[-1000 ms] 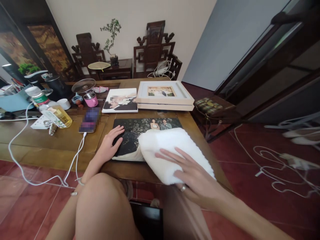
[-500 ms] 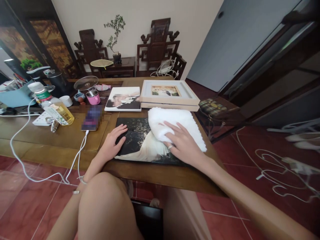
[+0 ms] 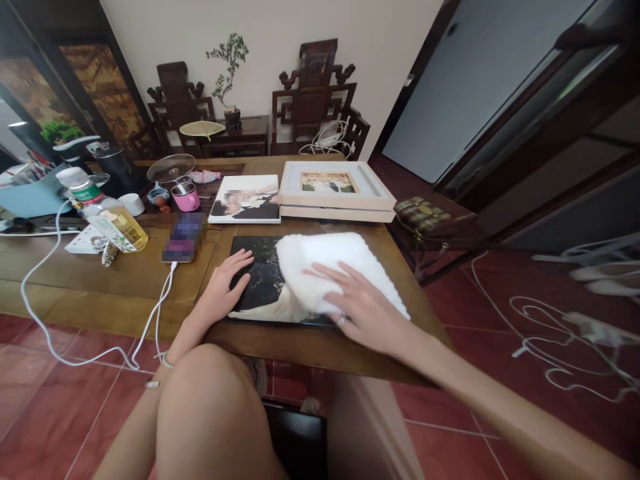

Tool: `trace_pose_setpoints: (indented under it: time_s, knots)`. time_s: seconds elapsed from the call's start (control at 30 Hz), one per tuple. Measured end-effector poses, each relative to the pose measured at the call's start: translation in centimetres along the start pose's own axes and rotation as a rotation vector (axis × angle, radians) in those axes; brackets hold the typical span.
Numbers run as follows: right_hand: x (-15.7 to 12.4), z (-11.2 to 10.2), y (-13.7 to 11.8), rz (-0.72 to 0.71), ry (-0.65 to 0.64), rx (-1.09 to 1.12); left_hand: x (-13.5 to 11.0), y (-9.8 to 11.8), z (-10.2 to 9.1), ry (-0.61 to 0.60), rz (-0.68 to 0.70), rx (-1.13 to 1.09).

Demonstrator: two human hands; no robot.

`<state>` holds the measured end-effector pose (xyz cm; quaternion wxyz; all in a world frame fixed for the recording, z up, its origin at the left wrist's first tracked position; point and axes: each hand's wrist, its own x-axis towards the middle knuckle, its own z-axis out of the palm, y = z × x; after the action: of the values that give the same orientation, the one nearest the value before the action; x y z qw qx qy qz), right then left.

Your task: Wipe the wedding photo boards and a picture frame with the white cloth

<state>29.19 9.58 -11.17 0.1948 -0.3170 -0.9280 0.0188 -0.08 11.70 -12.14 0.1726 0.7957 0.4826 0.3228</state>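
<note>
A dark photo panel (image 3: pixel 256 277) printed with a flowing white gown lies flat near the table's front edge. My left hand (image 3: pixel 223 283) rests on its left edge, fingers stretched out and holding nothing. Over the panel's right part is a fluffy white towel (image 3: pixel 333 257), which hides much of the picture. My right hand (image 3: pixel 367 310), wearing a ring, presses down on the towel and grips it, some fingers spread on top and others sunk into the cloth.
Behind the panel lie a white photo print (image 3: pixel 247 213) and stacked pale frames (image 3: pixel 340 212). To the left are a charging phone (image 3: pixel 183 240), a pink cup (image 3: pixel 186 197), a tilted bottle (image 3: pixel 117 223) and a blue organizer (image 3: pixel 35 200). A plaid bag (image 3: pixel 423 217) sits right of the table (image 3: pixel 300 343).
My right hand has slid the towel toward me and slightly left across the panel, covering more of the gown. My left hand has stayed in place.
</note>
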Motion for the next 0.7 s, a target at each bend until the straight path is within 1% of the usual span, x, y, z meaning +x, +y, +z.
trace_pose_setpoints:
  time_s: [0.07,0.13,0.2,0.23,0.3,0.47,0.53,0.6,0.7]
  knots:
    - [0.9,0.1,3.1,0.070,0.030,-0.054,0.1,0.1,0.0,0.006,0.002,-0.008]
    - [1.6,0.3,5.4,0.141,0.054,-0.101,0.1,0.1,0.0,0.010,0.001,-0.018]
    - [1.8,0.5,6.4,0.183,0.065,-0.124,0.1,0.1,0.0,0.008,-0.003,-0.024]
    - [1.8,0.6,6.2,0.191,0.069,-0.128,0.2,0.1,0.0,0.007,-0.004,-0.024]
    - [1.2,0.6,4.6,0.181,0.071,-0.125,0.2,0.0,0.0,0.006,0.000,-0.021]
    - [-1.8,0.1,-2.6,0.050,0.040,-0.024,0.2,-0.1,0.2,0.008,0.010,-0.005]
    - [-2.9,0.0,-4.6,-0.010,0.022,0.028,0.2,0.0,0.2,0.003,0.009,-0.002]
    - [-3.4,-0.2,-5.4,-0.062,-0.003,0.069,0.2,0.0,0.2,0.000,0.007,0.001]
    - [-3.1,-0.7,-4.8,-0.117,-0.078,0.110,0.2,0.1,0.2,0.003,0.009,0.003]
